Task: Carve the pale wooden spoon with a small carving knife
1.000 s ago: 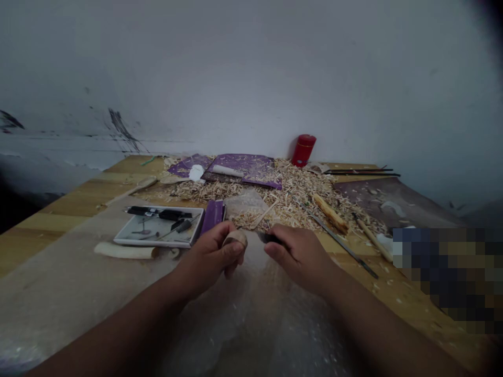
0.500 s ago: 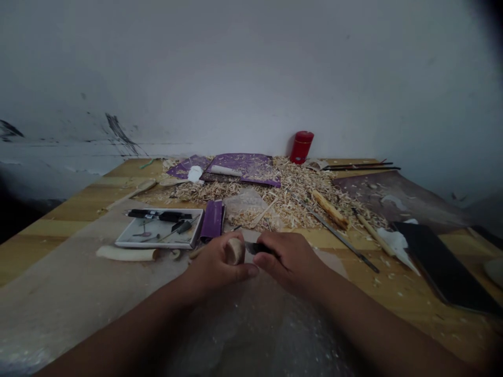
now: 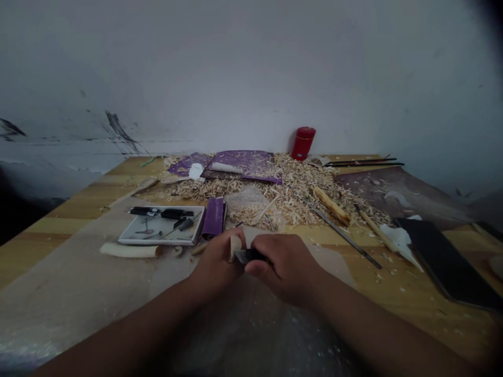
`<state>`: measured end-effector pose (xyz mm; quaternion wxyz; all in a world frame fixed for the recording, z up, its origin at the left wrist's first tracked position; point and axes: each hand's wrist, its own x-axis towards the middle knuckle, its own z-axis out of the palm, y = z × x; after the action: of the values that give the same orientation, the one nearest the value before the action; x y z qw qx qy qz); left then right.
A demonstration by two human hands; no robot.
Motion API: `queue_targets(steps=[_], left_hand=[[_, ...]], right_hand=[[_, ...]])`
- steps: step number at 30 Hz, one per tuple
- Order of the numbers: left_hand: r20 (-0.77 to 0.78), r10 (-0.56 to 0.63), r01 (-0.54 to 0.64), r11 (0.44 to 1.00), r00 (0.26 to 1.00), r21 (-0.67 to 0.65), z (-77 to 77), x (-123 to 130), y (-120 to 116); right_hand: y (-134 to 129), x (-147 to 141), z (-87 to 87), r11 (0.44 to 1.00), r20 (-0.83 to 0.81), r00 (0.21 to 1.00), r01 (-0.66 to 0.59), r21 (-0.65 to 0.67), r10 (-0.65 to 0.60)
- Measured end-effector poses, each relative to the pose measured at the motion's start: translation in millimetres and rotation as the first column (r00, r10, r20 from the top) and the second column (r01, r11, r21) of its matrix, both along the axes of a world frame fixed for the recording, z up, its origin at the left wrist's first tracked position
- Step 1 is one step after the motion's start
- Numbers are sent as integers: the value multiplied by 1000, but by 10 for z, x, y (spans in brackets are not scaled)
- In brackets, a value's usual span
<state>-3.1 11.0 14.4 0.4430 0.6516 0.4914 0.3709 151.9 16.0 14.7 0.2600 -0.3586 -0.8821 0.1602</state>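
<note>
My left hand (image 3: 218,262) is wrapped round a small pale wooden piece (image 3: 234,245), which shows between thumb and fingers. In my right hand (image 3: 285,267) is a knife with a black handle (image 3: 255,255); the fingers are closed round it. The short metal blade (image 3: 242,256) points left and lies against the wooden piece or right beside it; actual contact is hard to tell. Both hands are close together above the plastic sheet (image 3: 176,272) at the near side of the table. Most of the wooden piece is hidden by my left hand.
A white tray (image 3: 121,235) of small tools and a pale curved stick (image 3: 129,251) lie left. Behind are wood shavings (image 3: 302,196), purple sheets (image 3: 251,159) and a red canister (image 3: 304,143). A metal rod (image 3: 346,236) and a black flat object (image 3: 448,264) lie right.
My right hand has moved slightly left, bringing the blade over to the wooden piece. The wooden piece has turned in my left hand, whose thumb is now less visible. The view has shifted slightly.
</note>
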Motion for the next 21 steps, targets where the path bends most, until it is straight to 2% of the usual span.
queue_targets(steps=[7, 10, 12, 14, 16, 17, 19, 21], left_hand=[[33, 68, -68, 998, 997, -6, -92, -4, -82], [33, 92, -93, 995, 995, 35, -102, -11, -100], [54, 68, -72, 994, 996, 87, -99, -23, -133], [87, -13, 3, 993, 996, 118, -90, -36, -169], [127, -50, 39, 995, 991, 87, -79, -46, -180], [147, -9, 2, 999, 989, 47, -74, -49, -173], [188, 52, -48, 998, 981, -26, -66, -49, -136], [220, 66, -52, 996, 973, -67, -64, -41, -92]], right_hand=[[-91, -77, -8, 988, 10, 997, 76, 138, -78], [-62, -85, -25, 983, -4, 996, 85, 163, -85], [15, -39, -39, 983, -19, 990, 138, 121, -137], [122, 52, -48, 963, -43, 963, 267, 18, -266], [211, 150, -45, 921, -96, 916, 385, -67, -390], [234, 185, -38, 910, -134, 900, 410, -67, -415], [233, 204, -19, 925, -154, 912, 378, -44, -380], [183, 161, -3, 952, -115, 945, 306, -17, -306]])
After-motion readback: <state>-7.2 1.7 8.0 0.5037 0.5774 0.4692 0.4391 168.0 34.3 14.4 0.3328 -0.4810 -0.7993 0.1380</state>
